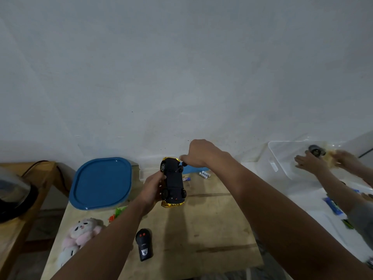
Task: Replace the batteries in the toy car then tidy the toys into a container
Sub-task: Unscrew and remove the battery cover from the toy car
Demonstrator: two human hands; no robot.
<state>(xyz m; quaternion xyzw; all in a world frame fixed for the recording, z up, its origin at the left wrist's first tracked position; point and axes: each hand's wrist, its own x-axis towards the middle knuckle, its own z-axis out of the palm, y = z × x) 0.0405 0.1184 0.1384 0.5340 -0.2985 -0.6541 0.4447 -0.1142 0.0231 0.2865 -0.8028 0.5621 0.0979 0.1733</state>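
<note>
A toy car point(174, 182) with a gold body is held upside down above the wooden table point(201, 229), its black underside facing me. My left hand point(152, 187) grips the car from its left side. My right hand point(198, 155) hovers over the car's far end, fingers curled around a dark tool point(181, 168) whose tip touches the underside. Loose batteries point(204, 174) lie on the table just right of the car. A container with a blue lid point(101, 183) stands to the left.
A black remote control point(143, 245) lies near the front. A plush toy point(80, 235) and small green and orange toys point(117, 214) sit at the left. At the right, another person's hands point(314, 162) reach into a clear plastic bin point(282, 158).
</note>
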